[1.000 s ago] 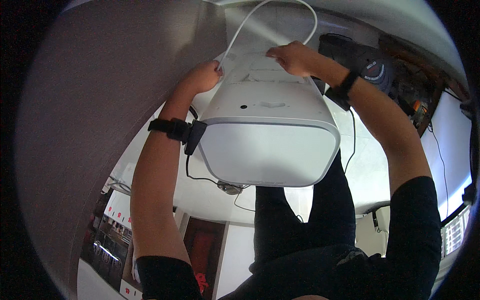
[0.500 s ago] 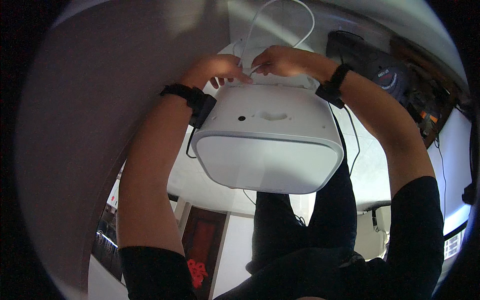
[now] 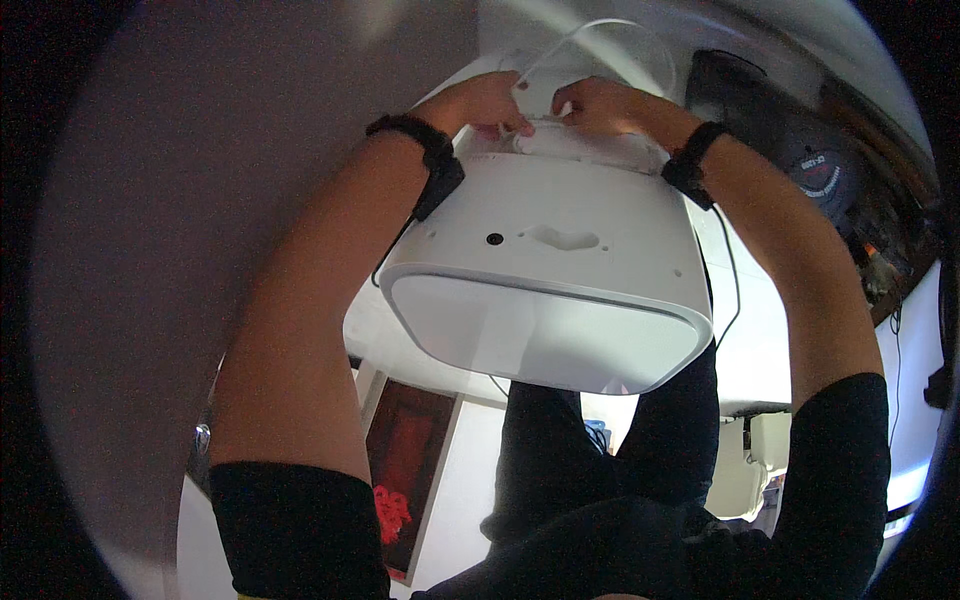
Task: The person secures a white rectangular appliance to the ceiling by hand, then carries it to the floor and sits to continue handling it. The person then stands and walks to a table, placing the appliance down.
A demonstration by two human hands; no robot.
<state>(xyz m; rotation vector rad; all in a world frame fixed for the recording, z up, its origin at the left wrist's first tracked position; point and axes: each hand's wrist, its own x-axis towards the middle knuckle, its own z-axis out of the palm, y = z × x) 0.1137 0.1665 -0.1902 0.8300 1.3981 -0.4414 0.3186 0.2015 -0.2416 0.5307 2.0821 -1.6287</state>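
Note:
A boxy white appliance (image 3: 560, 210) with rounded corners sits in front of me, its smooth pale panel facing my body. Its upper side has a small round black hole and a shallow recess. At its far edge my left hand (image 3: 485, 103) is bent, fingertips pinched beside a white cable (image 3: 600, 22) that loops up behind. My right hand (image 3: 605, 105) is just to the right, fingers curled closed at the same far edge; what they hold is hidden. Both hands work close together over the white fittings there. Black bands with small boxes sit on both wrists.
A pale wall (image 3: 220, 190) stands close on the left. A dark bag (image 3: 760, 120) and assorted items lie at the far right. Black cords hang from the wrist boxes. Below are my legs (image 3: 560, 450), and a dark door with a red decoration (image 3: 392, 512) shows behind.
Both hands have shifted slightly right and farther up in view. They are a little farther apart, and the cable loop has tilted right. The appliance appears slightly turned.

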